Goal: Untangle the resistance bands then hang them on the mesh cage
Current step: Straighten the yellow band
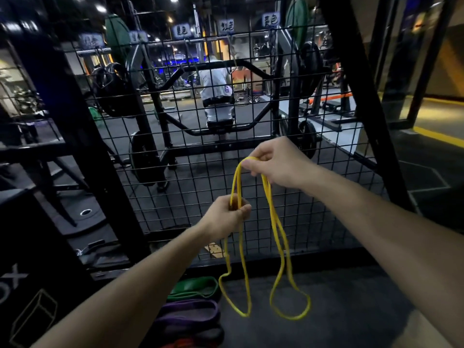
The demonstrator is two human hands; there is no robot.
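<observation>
A thin yellow resistance band (277, 234) hangs in long loops in front of the black mesh cage (190, 177). My right hand (278, 163) pinches the band's top fold, up near the mesh. Lower and to the left, my left hand (227, 216) grips two strands of the same band. Two loops dangle down to just above the floor. On the floor below lie a green band (193, 287), a purple band (188, 312) and a dark band (195, 334), stacked beside each other, with a bit of red at the bottom edge.
Small label signs (226, 26) and hooks run along the top of the mesh. Thick black frame posts (361, 91) stand at both sides. A black box (27, 285) sits at the lower left. Behind the mesh are weight machines and a seated person (216, 89).
</observation>
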